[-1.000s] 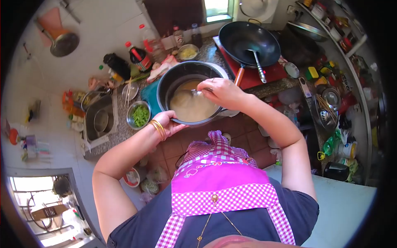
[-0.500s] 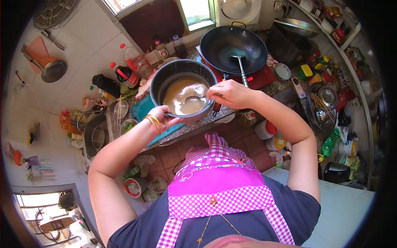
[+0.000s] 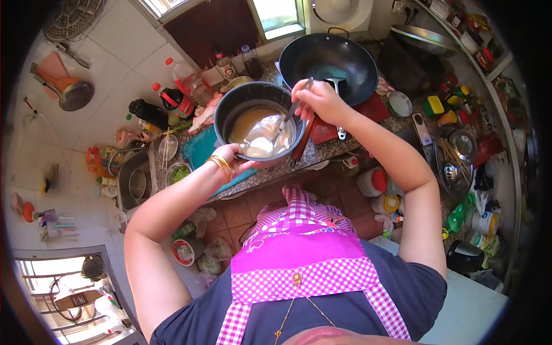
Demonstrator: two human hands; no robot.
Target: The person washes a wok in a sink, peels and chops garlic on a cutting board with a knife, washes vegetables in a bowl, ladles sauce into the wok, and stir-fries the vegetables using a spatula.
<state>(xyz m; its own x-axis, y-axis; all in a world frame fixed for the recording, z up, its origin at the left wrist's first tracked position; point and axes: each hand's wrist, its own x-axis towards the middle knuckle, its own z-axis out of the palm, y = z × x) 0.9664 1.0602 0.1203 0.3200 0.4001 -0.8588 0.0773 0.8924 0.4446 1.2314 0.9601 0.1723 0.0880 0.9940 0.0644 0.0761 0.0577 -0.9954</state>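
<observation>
And here's the deep dark-grey round pot [image 3: 248, 99], above the near side of the speckled grey bench [image 3: 256, 179], the pale cloudy liquid [image 3: 244, 131] inside! The right hand [image 3: 316, 99] rises from the right rim, tipping the shiny metal spoon [image 3: 292, 110] steeper, its lower end in the liquid: stirring, by the look of it. The left hand [image 3: 233, 158] stays clamped on the near-left rim, steadying the pot; the right has its fingers closed round the spoon's handle.

Farther right sits the wide black wok [image 3: 330, 50]; to the left, the flat teal board [image 3: 199, 147]. Now the writing: far left, the dark red-capped bottle [image 3: 183, 104] flashes a red label, too small to read, and the looping letters across the bright pink apron [image 3: 305, 250] are too warped to make out.
</observation>
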